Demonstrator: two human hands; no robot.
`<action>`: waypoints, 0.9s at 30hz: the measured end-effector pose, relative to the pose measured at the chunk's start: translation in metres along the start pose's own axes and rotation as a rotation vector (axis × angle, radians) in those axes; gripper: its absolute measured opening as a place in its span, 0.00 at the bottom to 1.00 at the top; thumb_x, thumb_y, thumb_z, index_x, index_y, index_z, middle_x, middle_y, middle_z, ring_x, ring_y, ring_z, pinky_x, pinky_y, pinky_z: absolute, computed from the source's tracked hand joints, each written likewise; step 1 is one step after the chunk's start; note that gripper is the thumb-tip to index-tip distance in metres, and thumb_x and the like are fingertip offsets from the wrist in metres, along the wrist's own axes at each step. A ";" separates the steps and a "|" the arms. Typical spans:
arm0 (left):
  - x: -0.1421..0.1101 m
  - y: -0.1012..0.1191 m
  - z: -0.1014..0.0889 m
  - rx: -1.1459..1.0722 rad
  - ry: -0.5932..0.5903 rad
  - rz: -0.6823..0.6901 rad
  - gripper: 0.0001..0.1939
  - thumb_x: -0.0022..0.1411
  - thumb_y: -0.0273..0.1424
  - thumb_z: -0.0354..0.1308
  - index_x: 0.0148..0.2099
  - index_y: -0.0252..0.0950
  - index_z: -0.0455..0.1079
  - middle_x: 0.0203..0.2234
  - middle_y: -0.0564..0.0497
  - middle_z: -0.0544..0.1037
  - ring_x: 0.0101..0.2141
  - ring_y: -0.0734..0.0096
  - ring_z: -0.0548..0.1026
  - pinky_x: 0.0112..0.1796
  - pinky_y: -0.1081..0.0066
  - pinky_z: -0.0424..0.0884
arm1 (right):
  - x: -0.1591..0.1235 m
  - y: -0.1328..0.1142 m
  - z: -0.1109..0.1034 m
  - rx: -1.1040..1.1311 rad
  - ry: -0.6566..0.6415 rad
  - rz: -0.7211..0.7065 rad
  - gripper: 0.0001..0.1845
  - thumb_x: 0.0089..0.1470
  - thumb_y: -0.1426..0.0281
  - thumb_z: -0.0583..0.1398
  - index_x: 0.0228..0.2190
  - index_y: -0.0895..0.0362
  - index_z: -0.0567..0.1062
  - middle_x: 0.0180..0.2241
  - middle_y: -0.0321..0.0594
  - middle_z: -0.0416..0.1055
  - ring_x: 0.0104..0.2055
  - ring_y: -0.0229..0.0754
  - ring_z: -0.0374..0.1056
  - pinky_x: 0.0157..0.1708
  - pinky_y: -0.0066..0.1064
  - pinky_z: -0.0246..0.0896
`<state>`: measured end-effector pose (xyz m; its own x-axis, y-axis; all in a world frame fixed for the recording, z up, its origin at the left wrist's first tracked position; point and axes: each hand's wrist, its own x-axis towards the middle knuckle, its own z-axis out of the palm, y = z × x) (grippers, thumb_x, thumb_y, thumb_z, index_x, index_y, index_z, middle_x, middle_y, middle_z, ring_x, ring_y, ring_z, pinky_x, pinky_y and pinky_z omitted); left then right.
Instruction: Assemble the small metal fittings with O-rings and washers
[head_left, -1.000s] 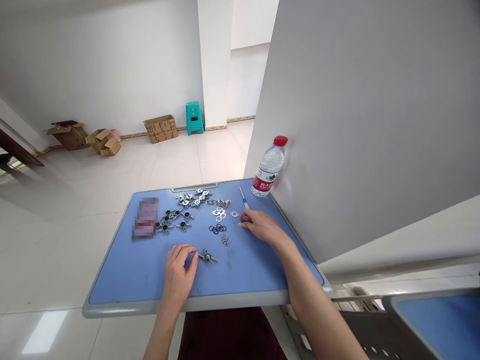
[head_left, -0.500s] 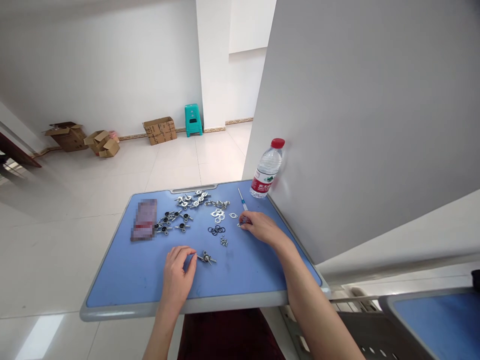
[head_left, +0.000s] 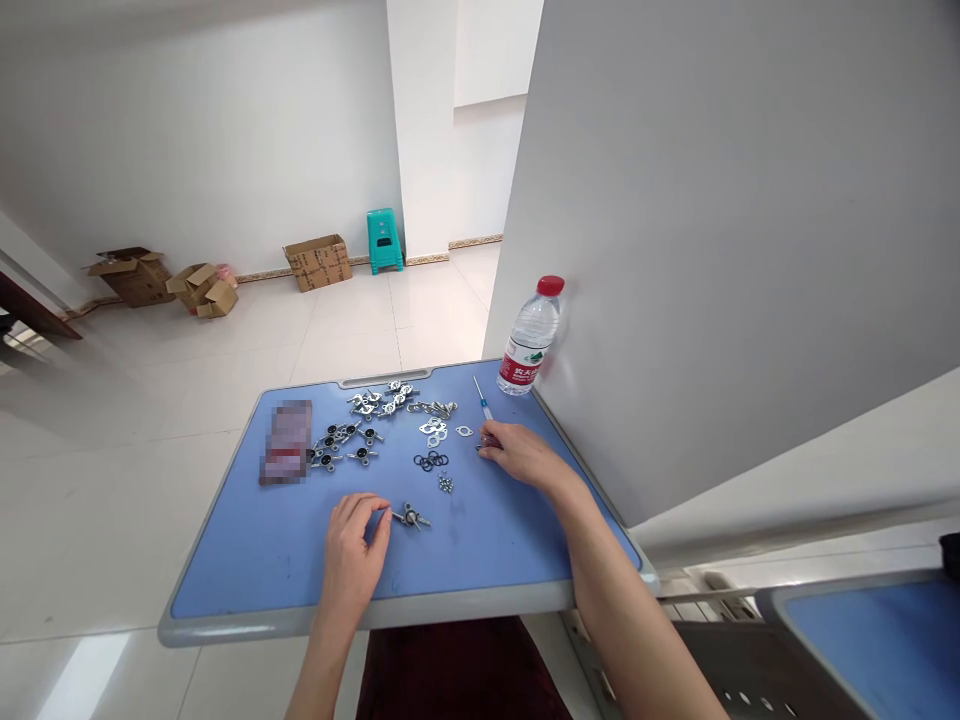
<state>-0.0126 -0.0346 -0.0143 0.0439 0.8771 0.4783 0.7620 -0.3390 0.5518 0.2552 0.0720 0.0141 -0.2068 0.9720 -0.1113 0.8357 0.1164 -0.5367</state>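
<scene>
Hands curled above the blue desktop (head_left: 225, 560): the left hand (head_left: 351, 545), fingers half closed, sat just beside a winged metal fitting (head_left: 411, 516), apparently not gripping it. Past black O-rings (head_left: 430, 461), the right hand (head_left: 521, 452) pinched near a slim blue-handled screwdriver (head_left: 484, 403); whether it held anything could not be told.
</scene>
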 end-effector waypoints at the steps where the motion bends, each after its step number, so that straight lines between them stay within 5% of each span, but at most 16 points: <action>1: 0.000 0.000 0.000 -0.002 0.000 0.003 0.07 0.65 0.29 0.51 0.37 0.40 0.70 0.33 0.50 0.77 0.37 0.64 0.75 0.39 0.64 0.72 | -0.001 0.000 -0.001 0.005 0.008 -0.007 0.03 0.52 0.75 0.57 0.28 0.56 0.71 0.28 0.37 0.71 0.29 0.39 0.61 0.26 0.28 0.47; 6: 0.001 0.001 -0.002 -0.026 0.080 0.052 0.07 0.66 0.29 0.52 0.39 0.40 0.71 0.34 0.50 0.76 0.36 0.65 0.74 0.39 0.65 0.72 | -0.005 -0.015 0.002 0.400 0.037 -0.041 0.06 0.51 0.69 0.59 0.26 0.57 0.74 0.26 0.36 0.74 0.31 0.40 0.66 0.31 0.29 0.57; 9: 0.007 0.007 -0.002 -0.063 0.114 0.106 0.08 0.67 0.29 0.52 0.43 0.41 0.72 0.35 0.50 0.76 0.38 0.65 0.74 0.40 0.65 0.71 | -0.009 -0.034 0.016 0.777 -0.027 -0.148 0.09 0.47 0.64 0.63 0.24 0.58 0.77 0.27 0.38 0.76 0.33 0.42 0.70 0.38 0.32 0.62; 12: 0.017 0.017 0.000 -0.078 0.091 0.118 0.08 0.68 0.30 0.51 0.44 0.40 0.71 0.37 0.49 0.76 0.40 0.65 0.73 0.42 0.64 0.70 | -0.016 -0.053 0.034 0.923 -0.096 -0.220 0.14 0.47 0.59 0.66 0.25 0.58 0.80 0.26 0.39 0.76 0.31 0.42 0.70 0.36 0.33 0.63; 18: 0.031 0.025 0.008 -0.064 0.065 0.175 0.09 0.69 0.29 0.50 0.35 0.37 0.67 0.30 0.52 0.74 0.34 0.68 0.72 0.39 0.66 0.64 | -0.028 -0.067 0.048 0.865 -0.046 -0.464 0.16 0.55 0.55 0.63 0.31 0.55 0.82 0.29 0.39 0.74 0.31 0.40 0.67 0.31 0.30 0.61; 27: 0.026 0.025 0.005 0.041 0.011 0.248 0.10 0.68 0.26 0.49 0.33 0.37 0.67 0.28 0.52 0.75 0.31 0.70 0.69 0.40 0.64 0.61 | -0.032 -0.060 0.036 0.495 0.087 -0.656 0.08 0.60 0.71 0.57 0.32 0.56 0.77 0.31 0.39 0.71 0.29 0.37 0.64 0.29 0.27 0.59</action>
<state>0.0112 -0.0189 0.0086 0.2265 0.7648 0.6031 0.7542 -0.5295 0.3882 0.1932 0.0265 0.0204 -0.5173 0.7527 0.4072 0.2336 0.5819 -0.7790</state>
